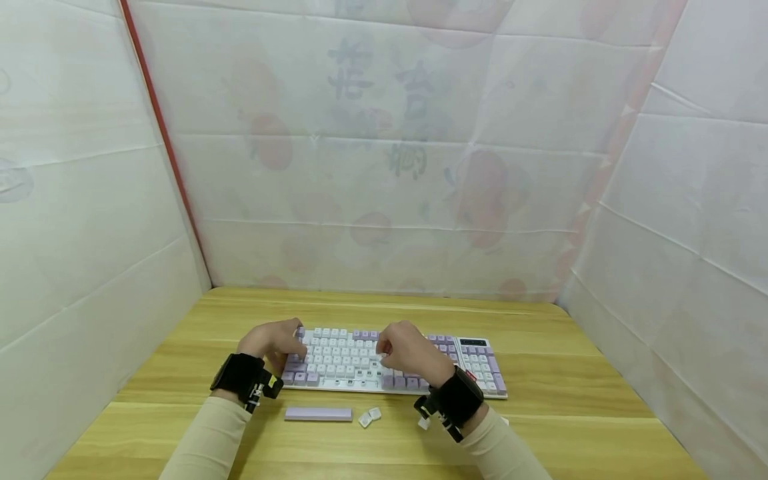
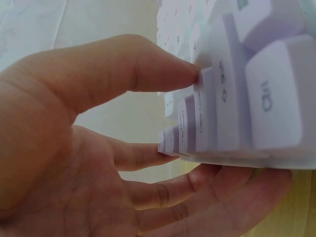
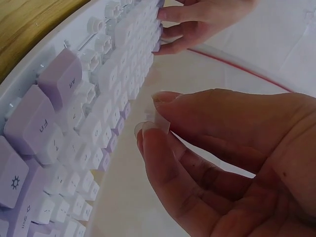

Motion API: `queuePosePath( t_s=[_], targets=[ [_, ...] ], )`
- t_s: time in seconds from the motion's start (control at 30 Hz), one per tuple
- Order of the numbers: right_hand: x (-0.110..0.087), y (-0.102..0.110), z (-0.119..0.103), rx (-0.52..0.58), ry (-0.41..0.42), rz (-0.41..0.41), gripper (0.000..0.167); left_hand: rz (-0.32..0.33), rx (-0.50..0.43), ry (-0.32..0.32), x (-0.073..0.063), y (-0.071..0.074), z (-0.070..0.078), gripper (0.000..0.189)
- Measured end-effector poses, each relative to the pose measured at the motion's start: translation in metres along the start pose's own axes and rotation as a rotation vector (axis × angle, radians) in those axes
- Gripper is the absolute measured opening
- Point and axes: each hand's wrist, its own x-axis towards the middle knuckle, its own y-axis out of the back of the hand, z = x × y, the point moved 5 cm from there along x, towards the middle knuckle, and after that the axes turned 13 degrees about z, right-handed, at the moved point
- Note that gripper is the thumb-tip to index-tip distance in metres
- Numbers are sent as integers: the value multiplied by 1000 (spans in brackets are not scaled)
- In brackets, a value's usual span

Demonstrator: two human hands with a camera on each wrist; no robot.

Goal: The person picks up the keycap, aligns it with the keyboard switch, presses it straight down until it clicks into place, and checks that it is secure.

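One white-and-lilac keyboard (image 1: 336, 351) lies on the table (image 1: 540, 413). At its left end, the first of two hands, the left hand (image 1: 276, 341), grips the edge, thumb over the keys and some fingers beneath. The lilac keys there read Ctrl (image 2: 274, 94), Shift, Caps Lock and Tab, the last two partly shaded. In front of the keyboard's left half lies one long lilac bar (image 1: 318, 414), with no legible writing. Just right of that bar, still in front of the keyboard, two white keycaps (image 1: 365, 421) touch or nearly touch; their marks are too small to read.

Above the keyboard's middle, the right hand (image 1: 408, 347) pinches one small pale piece (image 3: 161, 121) between thumb and fingertip. Several bare switches show in the keyboard's front rows; beside them, going right, come one Alt key (image 3: 61, 79), one Fn key (image 3: 30, 121) and one gear-marked key (image 3: 13, 177). In front of the keyboard, below the right wrist, is one more white piece (image 1: 424, 423). At the keyboard's upper right sits one dark strip (image 1: 473, 342).
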Motion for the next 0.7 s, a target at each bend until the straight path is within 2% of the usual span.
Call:
queuePosePath(
  t_s=[0.7],
  targets=[
    [10,-14,2,-1,-50,-7,15,-11,-24,10,-4,2,-2,79]
  ],
)
